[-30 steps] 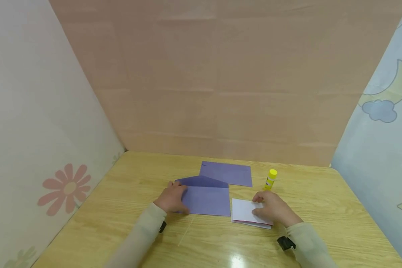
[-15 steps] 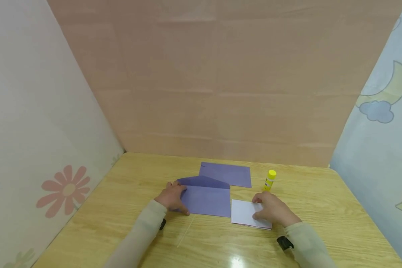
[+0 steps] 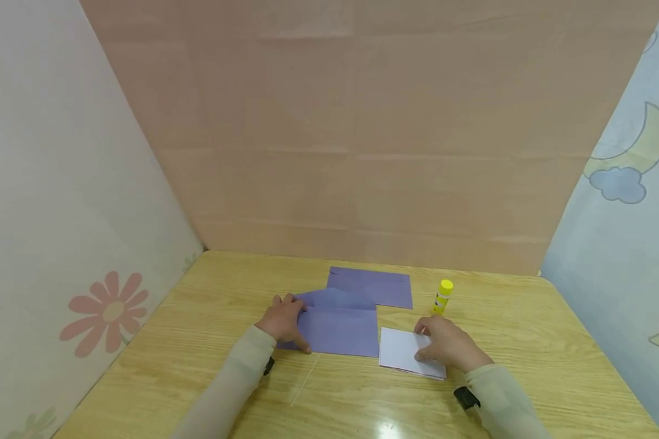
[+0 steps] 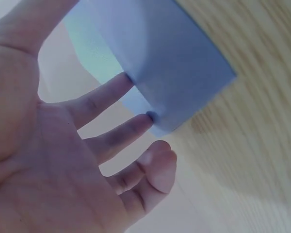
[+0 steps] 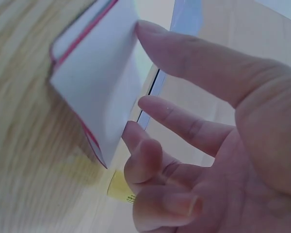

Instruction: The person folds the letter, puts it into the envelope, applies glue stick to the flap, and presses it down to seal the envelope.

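My left hand lies spread over the left end of a purple envelope, thumb at its near edge. In the left wrist view, two fingertips touch the envelope; its flap stands raised on the far side. My right hand rests on a folded white card, right of the envelope. The right wrist view shows the thumb touching the card, which has red-edged layers; the fingers are loosely bent near its far edge.
A second purple envelope lies behind the first, partly covered by its flap. A yellow glue stick stands beyond my right hand. Near the left forearm runs a thin pale line on the wooden table. Walls rise behind and at both sides.
The white card's near layers have come closer together under my right hand. The envelope flap has shifted slightly and looks lighter. Both hands stay almost in place.
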Motion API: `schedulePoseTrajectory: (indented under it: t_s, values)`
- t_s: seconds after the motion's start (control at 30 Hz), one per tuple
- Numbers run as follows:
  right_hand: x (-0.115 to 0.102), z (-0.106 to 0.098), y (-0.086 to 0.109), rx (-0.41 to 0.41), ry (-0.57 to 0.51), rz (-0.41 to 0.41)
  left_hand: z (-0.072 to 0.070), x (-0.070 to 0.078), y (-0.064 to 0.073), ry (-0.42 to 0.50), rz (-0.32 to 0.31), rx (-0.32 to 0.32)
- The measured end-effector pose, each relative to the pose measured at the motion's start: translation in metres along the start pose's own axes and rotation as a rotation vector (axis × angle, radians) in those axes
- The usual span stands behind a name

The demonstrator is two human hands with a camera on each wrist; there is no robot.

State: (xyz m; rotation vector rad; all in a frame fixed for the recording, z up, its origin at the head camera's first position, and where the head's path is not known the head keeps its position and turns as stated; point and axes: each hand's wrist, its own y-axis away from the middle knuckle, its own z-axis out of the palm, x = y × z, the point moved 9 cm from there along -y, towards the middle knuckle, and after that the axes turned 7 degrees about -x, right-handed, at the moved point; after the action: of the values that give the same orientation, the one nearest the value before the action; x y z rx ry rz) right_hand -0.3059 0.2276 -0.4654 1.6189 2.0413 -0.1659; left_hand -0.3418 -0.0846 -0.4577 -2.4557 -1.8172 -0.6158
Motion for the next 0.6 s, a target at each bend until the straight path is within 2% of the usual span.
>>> schedulePoseTrajectory:
  t_s: [0.27,0.33,0.5,0.6]
  values:
    - [0.002,-0.001,0.005,-0.027,-0.017,-0.015,0.001,-0.003,0.000,0.031,0.015,0.005]
    - [0.002,-0.002,0.008,-0.052,-0.045,-0.046,0.001,-0.004,0.000,0.037,0.022,0.010]
    - [-0.004,-0.015,0.017,-0.116,-0.101,-0.184,0.000,-0.005,0.001,0.034,0.030,0.020]
    - [-0.010,-0.030,0.021,-0.105,-0.145,-0.242,0.000,-0.004,0.000,0.020,0.041,0.029]
